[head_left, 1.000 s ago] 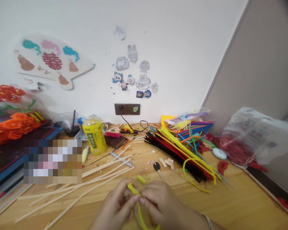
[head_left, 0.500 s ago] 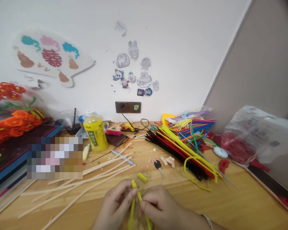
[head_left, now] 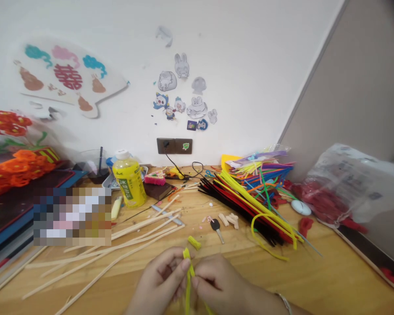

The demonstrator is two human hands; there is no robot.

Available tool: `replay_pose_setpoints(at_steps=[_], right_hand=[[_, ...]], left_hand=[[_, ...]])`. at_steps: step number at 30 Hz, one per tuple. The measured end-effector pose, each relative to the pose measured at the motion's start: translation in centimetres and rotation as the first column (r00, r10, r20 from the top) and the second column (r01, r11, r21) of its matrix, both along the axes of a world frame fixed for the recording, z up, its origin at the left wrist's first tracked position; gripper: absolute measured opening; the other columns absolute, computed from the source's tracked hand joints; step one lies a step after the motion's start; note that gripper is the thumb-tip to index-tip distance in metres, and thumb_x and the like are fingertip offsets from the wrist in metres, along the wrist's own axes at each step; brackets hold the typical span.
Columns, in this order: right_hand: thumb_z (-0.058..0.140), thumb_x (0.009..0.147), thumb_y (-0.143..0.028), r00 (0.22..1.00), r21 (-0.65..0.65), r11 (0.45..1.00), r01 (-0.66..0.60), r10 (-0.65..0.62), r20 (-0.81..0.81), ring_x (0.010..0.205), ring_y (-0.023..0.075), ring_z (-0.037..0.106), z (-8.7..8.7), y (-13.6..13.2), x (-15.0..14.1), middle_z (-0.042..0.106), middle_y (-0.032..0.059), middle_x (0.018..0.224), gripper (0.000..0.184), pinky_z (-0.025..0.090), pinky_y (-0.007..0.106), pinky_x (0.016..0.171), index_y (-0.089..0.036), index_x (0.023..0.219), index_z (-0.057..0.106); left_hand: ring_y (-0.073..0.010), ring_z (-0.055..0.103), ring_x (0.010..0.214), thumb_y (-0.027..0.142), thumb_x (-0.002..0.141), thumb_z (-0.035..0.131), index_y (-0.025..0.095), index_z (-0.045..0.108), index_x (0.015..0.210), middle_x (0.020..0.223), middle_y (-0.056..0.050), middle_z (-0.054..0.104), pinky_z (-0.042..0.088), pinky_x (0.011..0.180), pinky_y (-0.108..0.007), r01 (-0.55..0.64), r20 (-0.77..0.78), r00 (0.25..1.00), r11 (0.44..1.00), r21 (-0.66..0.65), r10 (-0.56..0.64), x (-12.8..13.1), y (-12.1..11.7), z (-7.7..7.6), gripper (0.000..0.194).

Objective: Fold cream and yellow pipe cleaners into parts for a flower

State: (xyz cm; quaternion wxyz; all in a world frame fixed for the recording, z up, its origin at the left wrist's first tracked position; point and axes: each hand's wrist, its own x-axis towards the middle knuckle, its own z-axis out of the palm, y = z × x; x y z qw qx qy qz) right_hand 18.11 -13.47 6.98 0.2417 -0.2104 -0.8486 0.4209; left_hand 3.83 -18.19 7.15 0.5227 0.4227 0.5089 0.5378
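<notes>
A yellow pipe cleaner (head_left: pixel 188 284) is bent over at its top, and its two ends hang down past the lower picture edge. My left hand (head_left: pixel 162 280) pinches it near the bend between thumb and fingers. Close beside it, my right hand (head_left: pixel 218 280) is closed on the strand just below the bend; its fingertips are partly hidden. Just beyond my hands a short folded yellow pipe cleaner piece (head_left: pixel 194 242) lies on the wooden table (head_left: pixel 249 280).
Cream pipe cleaners (head_left: pixel 118 245) lie at left near a yellow drink bottle (head_left: pixel 129 181). A key (head_left: pixel 217 228) rests past my hands. Right of it are black, red and yellow pipe cleaners (head_left: pixel 243 205), a white mouse (head_left: pixel 301 207) and a plastic bag (head_left: pixel 348 183).
The bend of the yellow pipe cleaner has shifted slightly right, and its hanging strands sit closer together near the top. Both hands keep their grip.
</notes>
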Motion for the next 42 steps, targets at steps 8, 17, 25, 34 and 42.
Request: replay_pose_setpoints(at_steps=[8, 17, 25, 34, 42], right_hand=[[0.042, 0.078, -0.013, 0.996, -0.073, 0.996, -0.056, 0.061, 0.067, 0.058, 0.0096, 0.050, 0.4, -0.1, 0.3, 0.051, -0.0025, 0.053, 0.029, 0.040, 0.019, 0.063, -0.016, 0.051, 0.050], [0.041, 0.074, -0.006, 0.986, -0.051, 0.997, -0.062, 0.070, 0.151, 0.061, 0.0086, 0.051, 0.4, -0.1, 0.5, 0.054, -0.0024, 0.056, 0.026, 0.039, 0.017, 0.063, -0.015, 0.052, 0.052], [0.036, 0.089, -0.031, 0.994, -0.134, 0.989, -0.066, 0.077, 0.079, 0.065, 0.0110, 0.052, 1.3, -0.2, 0.5, 0.055, 0.0001, 0.063, 0.037, 0.041, 0.022, 0.070, -0.015, 0.061, 0.055], [0.037, 0.079, -0.066, 0.964, -0.661, 0.717, -0.222, 0.057, -0.261, 0.058, 0.0098, 0.047, 0.2, -0.5, -0.8, 0.051, 0.0008, 0.063, 0.056, 0.039, 0.024, 0.063, -0.013, 0.067, 0.055], [0.043, 0.080, -0.061, 0.963, -0.655, 0.729, -0.199, 0.024, -0.267, 0.050, 0.0062, 0.038, -0.5, -0.1, -0.4, 0.043, -0.0044, 0.057, 0.047, 0.031, 0.019, 0.052, -0.017, 0.067, 0.041]], left_hand=[[-0.0060, 0.040, 0.032, 0.055, 0.064, 0.065, 0.019, 0.060, 0.072, 0.039, 0.008, 0.049, 0.031, 0.034, -0.016, 0.009, 0.013, 1.000, 1.000, -0.015, -0.009, 0.0, -0.4, 0.3, 0.037], [-0.0045, 0.038, 0.029, 0.059, 0.061, 0.064, 0.019, 0.059, 0.069, 0.037, 0.009, 0.046, 0.027, 0.031, -0.014, -0.035, 0.037, 0.999, 0.998, -0.047, 0.037, 0.7, -0.7, 0.7, 0.042], [-0.0066, 0.043, 0.029, 0.056, 0.065, 0.063, 0.018, 0.056, 0.061, 0.037, 0.007, 0.050, 0.035, 0.033, -0.016, 0.053, -0.004, 0.999, 0.999, 0.001, -0.053, 0.1, -0.4, 1.0, 0.039], [-0.0080, 0.045, 0.031, 0.054, 0.066, 0.063, 0.018, 0.057, 0.061, 0.037, 0.006, 0.052, 0.035, 0.035, -0.018, 0.019, -0.056, 0.998, 1.000, 0.006, -0.019, -0.1, -0.5, 1.0, 0.037], [-0.0068, 0.044, 0.033, 0.052, 0.066, 0.065, 0.017, 0.057, 0.059, 0.039, 0.007, 0.051, 0.035, 0.036, -0.017, -0.010, 0.019, 1.000, 1.000, 0.028, 0.009, -0.2, -0.6, 1.3, 0.036]])
